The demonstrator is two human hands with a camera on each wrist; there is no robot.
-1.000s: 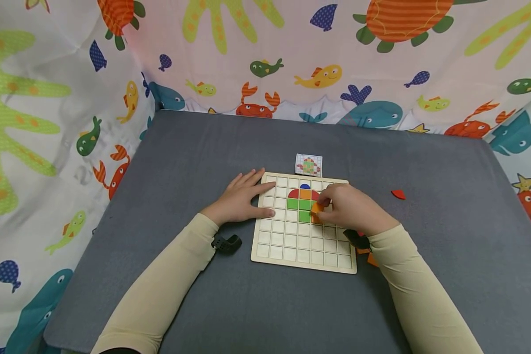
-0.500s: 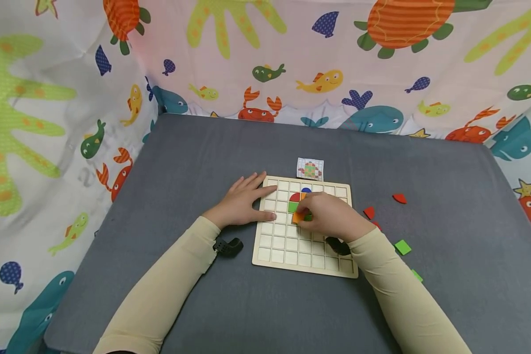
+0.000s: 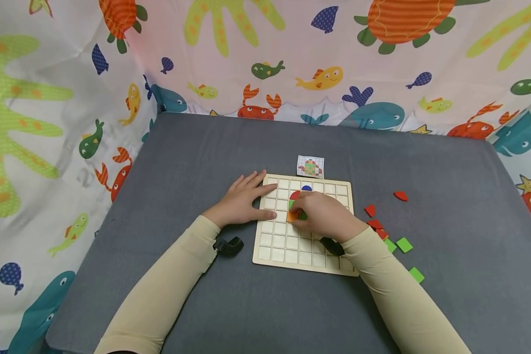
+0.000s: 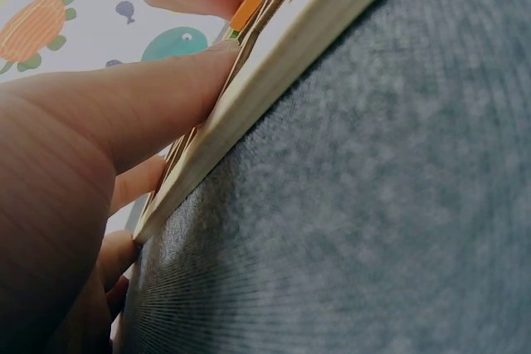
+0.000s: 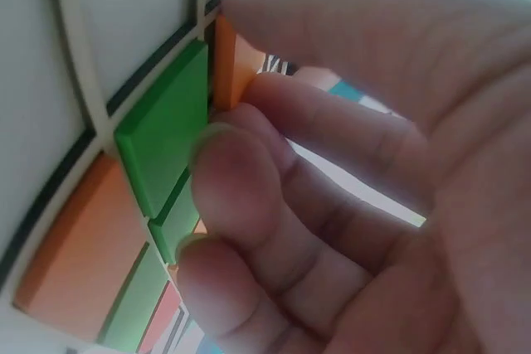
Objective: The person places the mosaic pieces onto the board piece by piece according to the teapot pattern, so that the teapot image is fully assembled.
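With my right hand (image 3: 325,214) I pinch an orange tile (image 3: 291,217) between thumb and finger, at the grid board (image 3: 270,253) beneath them, a green tile (image 5: 166,130) just beside those fingertips. My left hand (image 3: 243,200) rests with fingers spread on the board's left edge; beyond my fingertips lies a small picture card (image 3: 310,167).

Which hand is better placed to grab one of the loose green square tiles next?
Probably the right hand, once it releases the orange square tile it pinches: the green square tiles lie right of the wooden grid board; the left hand rests on its left edge.
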